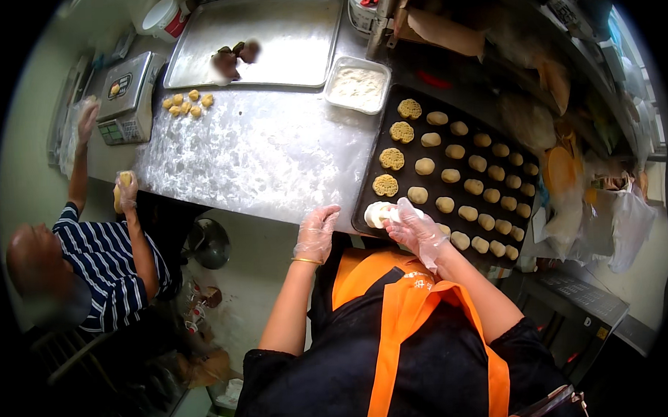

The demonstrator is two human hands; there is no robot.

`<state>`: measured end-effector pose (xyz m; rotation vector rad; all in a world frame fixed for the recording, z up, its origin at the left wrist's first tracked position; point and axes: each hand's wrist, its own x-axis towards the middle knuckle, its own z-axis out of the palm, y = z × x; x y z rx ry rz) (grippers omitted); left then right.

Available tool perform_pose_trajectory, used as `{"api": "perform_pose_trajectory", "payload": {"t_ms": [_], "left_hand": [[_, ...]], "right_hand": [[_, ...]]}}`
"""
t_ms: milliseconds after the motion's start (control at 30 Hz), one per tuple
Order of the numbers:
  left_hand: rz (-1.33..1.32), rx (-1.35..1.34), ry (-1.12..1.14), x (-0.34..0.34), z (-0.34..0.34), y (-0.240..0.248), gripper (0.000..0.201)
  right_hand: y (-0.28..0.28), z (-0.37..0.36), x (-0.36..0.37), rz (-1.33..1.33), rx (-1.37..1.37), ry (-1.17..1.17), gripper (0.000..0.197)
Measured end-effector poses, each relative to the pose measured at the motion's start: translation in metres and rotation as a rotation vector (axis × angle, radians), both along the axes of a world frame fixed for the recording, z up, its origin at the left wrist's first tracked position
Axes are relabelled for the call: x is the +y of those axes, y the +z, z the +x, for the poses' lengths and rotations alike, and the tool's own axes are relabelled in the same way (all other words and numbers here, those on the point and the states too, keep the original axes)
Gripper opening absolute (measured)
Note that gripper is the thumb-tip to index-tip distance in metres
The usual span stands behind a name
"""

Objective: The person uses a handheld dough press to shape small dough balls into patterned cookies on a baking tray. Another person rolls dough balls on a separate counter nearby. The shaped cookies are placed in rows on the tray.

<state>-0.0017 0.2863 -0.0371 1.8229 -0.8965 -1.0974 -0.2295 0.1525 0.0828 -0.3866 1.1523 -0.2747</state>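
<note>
My right hand (421, 235), in a clear plastic glove, grips a white mooncake mold (382, 215) over the near left corner of the black baking tray (371, 179). Left of it, my gloved left hand (317, 234) is at the table's front edge, its fingers curled together. Whatever lies inside those fingers, if anything, is hidden. A column of patterned pressed cakes (392, 159) lies along the tray's left side. Rows of smooth pale dough balls (451, 176) fill the rest of it.
A white tub of flour (358, 87) stands behind the tray. On the floured steel table (236, 149) are a metal sheet pan (291, 44) with dark lumps, yellow dough pieces (186, 103) and a scale (126, 98). At left, a co-worker (104, 268) in stripes holds yellow dough.
</note>
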Motion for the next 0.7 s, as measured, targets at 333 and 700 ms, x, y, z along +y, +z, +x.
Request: {"api": "perform_pose_trajectory", "payload": {"t_ms": [333, 700], "left_hand": [[-0.109, -0.001, -0.055, -0.006, -0.007, 0.025, 0.026], [-0.183, -0.477, -0.367, -0.051, -0.026, 0.041, 0.052]], "right_hand": [[0.018, 0.009, 0.01, -0.066, 0.037, -0.142, 0.05], [0.038, -0.02, 0.006, -0.065, -0.027, -0.143, 0.077]]}}
